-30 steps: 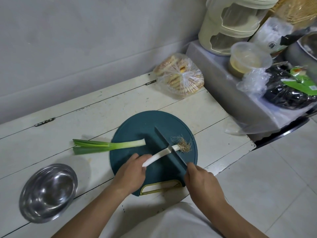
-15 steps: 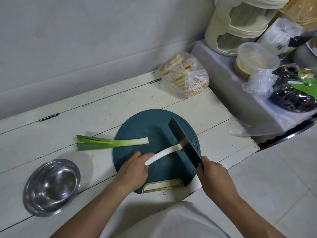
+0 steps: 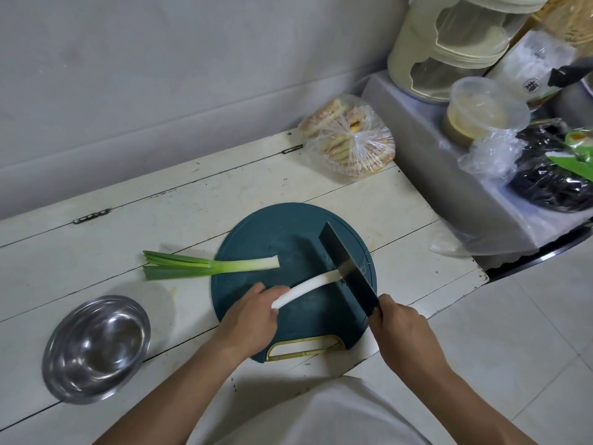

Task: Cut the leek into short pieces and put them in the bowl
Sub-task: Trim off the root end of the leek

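The white leek stalk (image 3: 308, 285) lies across a round teal cutting board (image 3: 272, 232). My left hand (image 3: 248, 319) grips its near end. My right hand (image 3: 401, 329) holds the handle of a dark cleaver (image 3: 348, 268), whose blade stands on the stalk's far end near the board's right edge. The root end is hidden behind the blade. The green leek top (image 3: 208, 266) lies apart, half on the board and half on the table to the left. An empty steel bowl (image 3: 96, 348) sits at the lower left.
The white wooden table (image 3: 160, 203) ends at the right, with tiled floor (image 3: 529, 348) beyond. A bag of biscuits (image 3: 349, 139) lies at the back. A grey ledge (image 3: 449, 187) on the right carries containers and plastic bags.
The cleaver has slid right across the board, pushing the cut root tuft out of sight behind the blade. My left hand keeps its grip on the white stalk.
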### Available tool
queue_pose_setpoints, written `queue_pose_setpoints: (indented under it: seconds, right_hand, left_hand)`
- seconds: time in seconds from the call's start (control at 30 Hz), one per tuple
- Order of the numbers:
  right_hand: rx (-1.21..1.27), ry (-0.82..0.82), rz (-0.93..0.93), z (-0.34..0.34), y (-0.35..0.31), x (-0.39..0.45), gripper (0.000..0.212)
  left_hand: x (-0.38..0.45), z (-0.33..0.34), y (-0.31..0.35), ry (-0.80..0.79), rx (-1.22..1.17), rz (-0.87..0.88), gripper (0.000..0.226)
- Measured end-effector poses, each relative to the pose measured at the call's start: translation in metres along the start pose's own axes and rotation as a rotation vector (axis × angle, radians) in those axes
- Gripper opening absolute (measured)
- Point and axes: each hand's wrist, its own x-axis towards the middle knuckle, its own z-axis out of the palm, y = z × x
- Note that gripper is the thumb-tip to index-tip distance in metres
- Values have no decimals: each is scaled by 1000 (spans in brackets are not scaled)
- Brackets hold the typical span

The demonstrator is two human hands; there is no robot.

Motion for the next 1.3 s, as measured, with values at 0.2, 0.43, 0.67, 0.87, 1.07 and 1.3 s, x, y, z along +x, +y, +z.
queue_pose_setpoints:
  seconds: [0.2,0.43,0.67,0.87,1.07,1.3]
  right_hand:
    - [-15,-58,-6,-2,9,-3,24]
    - [-96,-105,-55,-3,10,-4,19]
    - [-100,-153,33,14,-15,23,17]
    - [-48,-117,36,7,-26,29,13]
    - [17,-99,18,5,-15,32,16]
    - [294,40,7,-21,-20,15,26]
  left_hand:
    - [1,0,0,3,-1,3,47]
    - [4,0,-1,-12,32,-1,48]
    - [6,0,-1,-7,6,-17,47]
    - [-1,-4,-7,-50,12,-37,44]
    - [-26,-23,-31,-123,-480,-220,15]
    - [-37,-25,-37,-267,-790,-220,22]
